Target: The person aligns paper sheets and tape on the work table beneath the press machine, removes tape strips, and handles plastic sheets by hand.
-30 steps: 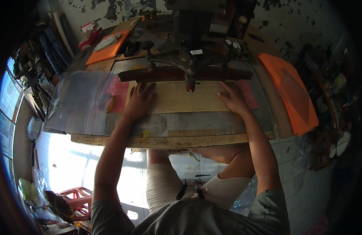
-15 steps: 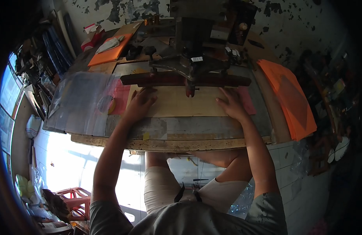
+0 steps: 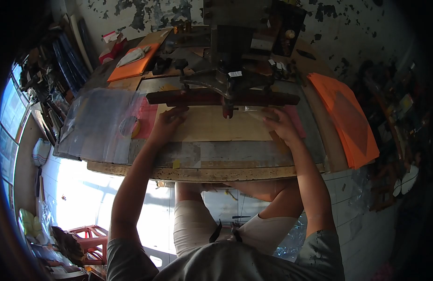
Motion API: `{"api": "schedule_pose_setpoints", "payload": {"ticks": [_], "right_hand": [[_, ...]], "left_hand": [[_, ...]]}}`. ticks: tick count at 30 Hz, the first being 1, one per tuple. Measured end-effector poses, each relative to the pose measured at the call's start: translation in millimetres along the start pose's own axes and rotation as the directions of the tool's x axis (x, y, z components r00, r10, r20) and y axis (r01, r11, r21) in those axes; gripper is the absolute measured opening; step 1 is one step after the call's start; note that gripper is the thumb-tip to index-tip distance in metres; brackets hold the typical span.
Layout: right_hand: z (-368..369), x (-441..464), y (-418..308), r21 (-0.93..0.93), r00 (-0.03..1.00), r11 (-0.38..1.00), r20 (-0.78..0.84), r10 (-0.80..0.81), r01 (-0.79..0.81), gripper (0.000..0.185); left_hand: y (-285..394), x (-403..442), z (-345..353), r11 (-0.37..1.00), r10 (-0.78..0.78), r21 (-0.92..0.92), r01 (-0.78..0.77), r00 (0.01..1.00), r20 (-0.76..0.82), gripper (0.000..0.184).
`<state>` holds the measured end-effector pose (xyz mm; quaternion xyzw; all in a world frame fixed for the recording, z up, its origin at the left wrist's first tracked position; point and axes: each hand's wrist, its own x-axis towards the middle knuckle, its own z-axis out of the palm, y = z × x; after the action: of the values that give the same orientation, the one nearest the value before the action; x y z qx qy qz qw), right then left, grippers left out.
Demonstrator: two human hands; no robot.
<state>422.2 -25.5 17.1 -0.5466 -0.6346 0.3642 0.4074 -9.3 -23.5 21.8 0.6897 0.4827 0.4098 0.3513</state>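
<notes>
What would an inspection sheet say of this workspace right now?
Surface: worktable has a specked, worn front edge.
Job's things: pale yellow sheet, pink material showing past both ends; dark red bar along its far side.
Clutter: clear plastic sheets at left, orange stack at right, cloth on orange sheets.
Grips: left grip and right grip at the yellow sheet's ends; hold unclear.
Cables: nothing seen for certain.
Surroundings: peeling wall; red stool at lower left.

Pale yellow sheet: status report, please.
Left hand at left end of pale yellow sheet, right hand at right end; grip unclear on both. Sheet looks flat. Dark red bar over its far side, contact unclear.
</notes>
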Motion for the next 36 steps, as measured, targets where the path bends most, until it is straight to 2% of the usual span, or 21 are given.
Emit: {"api": "schedule_pose_setpoints", "payload": {"ticks": [2, 8, 11, 13, 16, 17, 19, 20, 23, 28, 36], "right_hand": [[2.4, 2.2, -1.5, -0.029, 0.998, 0.999, -0.059, -0.023, 0.021, 0.035], [3.1, 2.1, -2.7, 0.086, 0.994, 0.994, -0.085, 0.074, -0.067, 0.033], [8.9, -1.0, -9.9, -0.08, 0.979, 0.992, -0.171, -0.108, 0.096, 0.032], [10.3, -0.2, -9.0, -0.16, 0.966, 0.975, -0.186, -0.18, 0.151, 0.031], [13.4, -2.3, -10.7, -0.219, 0.951, 0.957, -0.203, -0.235, 0.19, 0.027], [14.0, -2.8, -12.4, -0.23, 0.947, 0.953, -0.207, -0.247, 0.198, 0.025], [15.0, -3.2, -13.3, -0.318, 0.935, 0.92, -0.193, -0.298, 0.228, 0.021], [15.3, -3.7, -13.8, -0.36, 0.928, 0.901, -0.184, -0.323, 0.243, 0.02], [12.2, -8.4, -13.3, -0.606, 0.901, 0.729, -0.047, -0.432, 0.318, 0.02], [14.2, -14.8, -17.1, -0.567, 0.895, 0.736, 0.005, -0.446, 0.37, 0.021], [28.1, -20.5, -31.8, -0.478, 0.843, 0.701, 0.201, -0.499, 0.529, 0.043]], "left_hand": [[0.6, 1.7, 0.4, 1.0, 0.007, 0.026, -0.007, 1.0, -0.001, 0.038], [-9.4, 3.9, 0.6, 0.999, 0.038, -0.003, -0.038, 0.999, -0.012, 0.038], [-3.1, 0.9, 2.6, 0.999, 0.041, 0.03, -0.041, 0.999, -0.018, 0.036], [11.4, -4.0, 5.5, 0.994, 0.034, 0.103, -0.031, 0.999, -0.03, 0.033], [6.3, -2.1, 8.6, 0.994, 0.081, 0.073, -0.077, 0.996, -0.046, 0.024], [4.6, -2.6, 9.5, 0.97, 0.157, 0.195, -0.143, 0.986, -0.057, 0.022], [8.6, -6.2, 11.1, 0.865, 0.308, 0.43, -0.258, 0.95, -0.051, 0.019], [9.8, -6.9, 12.6, 0.861, 0.312, 0.438, -0.26, 0.949, -0.051, 0.019], [13.0, -8.6, 17.0, 0.83, 0.329, 0.491, -0.265, 0.943, -0.046, 0.021], [28.6, -16.4, 17.6, 0.753, 0.293, 0.628, -0.197, 0.955, -0.053, 0.026], [41.5, -19.9, 32.3, 0.722, 0.368, 0.518, -0.459, 0.888, 0.275, 0.054]]}}
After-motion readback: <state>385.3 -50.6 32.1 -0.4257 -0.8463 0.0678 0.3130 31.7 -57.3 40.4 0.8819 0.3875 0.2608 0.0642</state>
